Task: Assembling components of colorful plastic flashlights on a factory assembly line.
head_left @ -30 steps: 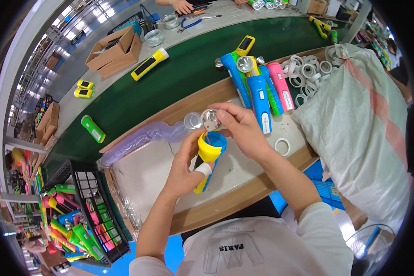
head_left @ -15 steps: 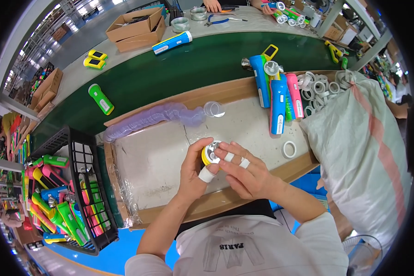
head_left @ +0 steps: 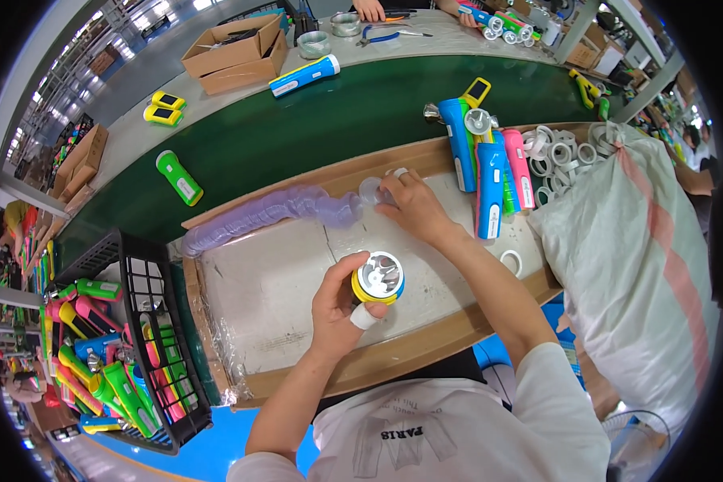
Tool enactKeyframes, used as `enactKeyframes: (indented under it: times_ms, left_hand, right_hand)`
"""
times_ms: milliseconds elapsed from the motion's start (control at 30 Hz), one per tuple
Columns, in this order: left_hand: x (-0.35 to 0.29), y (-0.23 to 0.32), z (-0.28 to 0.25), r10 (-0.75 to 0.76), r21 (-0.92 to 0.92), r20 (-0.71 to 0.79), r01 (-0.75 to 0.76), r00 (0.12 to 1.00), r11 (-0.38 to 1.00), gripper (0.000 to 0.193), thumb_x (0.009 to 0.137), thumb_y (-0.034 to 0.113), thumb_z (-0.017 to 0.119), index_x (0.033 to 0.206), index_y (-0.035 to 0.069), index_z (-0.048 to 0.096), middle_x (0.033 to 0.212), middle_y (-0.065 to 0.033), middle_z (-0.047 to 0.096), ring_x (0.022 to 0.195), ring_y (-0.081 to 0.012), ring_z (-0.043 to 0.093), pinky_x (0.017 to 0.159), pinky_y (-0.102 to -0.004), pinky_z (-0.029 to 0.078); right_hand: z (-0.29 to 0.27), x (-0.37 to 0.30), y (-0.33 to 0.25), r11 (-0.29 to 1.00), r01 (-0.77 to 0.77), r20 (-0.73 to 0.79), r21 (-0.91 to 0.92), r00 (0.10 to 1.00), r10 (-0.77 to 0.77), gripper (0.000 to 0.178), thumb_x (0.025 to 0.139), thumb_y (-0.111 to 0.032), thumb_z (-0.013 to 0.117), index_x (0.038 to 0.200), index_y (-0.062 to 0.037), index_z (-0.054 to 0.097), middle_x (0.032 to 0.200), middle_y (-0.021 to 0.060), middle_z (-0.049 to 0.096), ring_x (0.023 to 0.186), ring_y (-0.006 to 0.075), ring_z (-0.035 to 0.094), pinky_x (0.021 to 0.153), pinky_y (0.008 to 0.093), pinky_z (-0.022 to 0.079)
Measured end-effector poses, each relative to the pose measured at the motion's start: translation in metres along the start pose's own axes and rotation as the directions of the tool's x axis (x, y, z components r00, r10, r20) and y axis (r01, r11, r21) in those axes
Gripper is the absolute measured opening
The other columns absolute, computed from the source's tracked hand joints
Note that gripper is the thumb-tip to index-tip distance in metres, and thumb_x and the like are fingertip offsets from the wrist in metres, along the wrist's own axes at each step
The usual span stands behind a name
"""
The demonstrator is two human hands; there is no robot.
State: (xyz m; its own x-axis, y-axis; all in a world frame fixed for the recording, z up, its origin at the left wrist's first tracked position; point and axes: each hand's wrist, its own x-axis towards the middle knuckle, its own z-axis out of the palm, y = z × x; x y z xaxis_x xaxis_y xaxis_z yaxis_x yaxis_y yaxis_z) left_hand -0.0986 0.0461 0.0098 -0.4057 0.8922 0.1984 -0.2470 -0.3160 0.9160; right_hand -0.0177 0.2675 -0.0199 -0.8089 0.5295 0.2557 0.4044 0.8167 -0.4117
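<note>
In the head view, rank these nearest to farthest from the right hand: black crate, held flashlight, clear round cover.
1. Clear round cover: at the fingertips of the right hand.
2. Held flashlight: nearer the body, in the left hand.
3. Black crate: far to the left.

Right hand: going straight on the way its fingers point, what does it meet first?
The loose-looking clear round lens at the right end of the purplish stack of clear discs. It's right at the right hand's fingertips; depth is unclear, so they may already be touching.
</note>
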Motion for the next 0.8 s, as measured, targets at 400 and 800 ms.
enactKeyframes:
  times_ms: [400, 800]
  left_hand:
    - [0.001, -0.010, 0.002, 0.199, 0.043, 0.045, -0.201, 0.979, 0.979, 0.057, 0.078, 0.011, 0.081, 0.123, 0.006, 0.046, 0.129, -0.0146, 0.047, 0.116, -0.0228, 0.053, 0.098, -0.0348, 0.045]
    - [-0.003, -0.007, 0.007, 0.189, -0.086, 0.070, -0.183, 0.979, 0.979, 0.055, 0.078, 0.008, 0.080, 0.121, 0.009, 0.045, 0.131, -0.0146, 0.045, 0.118, -0.0244, 0.051, 0.096, -0.0369, 0.047]
  right_hand:
    - [-0.095, -0.064, -0.093, 0.775, 0.244, -0.086, 0.582, 0.967, -0.240, 0.029, 0.080, -0.014, 0.076, 0.105, -0.0068, 0.063, 0.105, 0.0141, 0.067, 0.096, 0.0302, 0.066, 0.079, 0.0359, 0.053]
    - [-0.066, -0.097, -0.097, 0.675, 0.218, -0.138, 0.705, 0.976, -0.171, 0.030, 0.086, -0.008, 0.067, 0.115, 0.0000, 0.065, 0.128, 0.0238, 0.058, 0.112, 0.0354, 0.062, 0.092, 0.0375, 0.051]
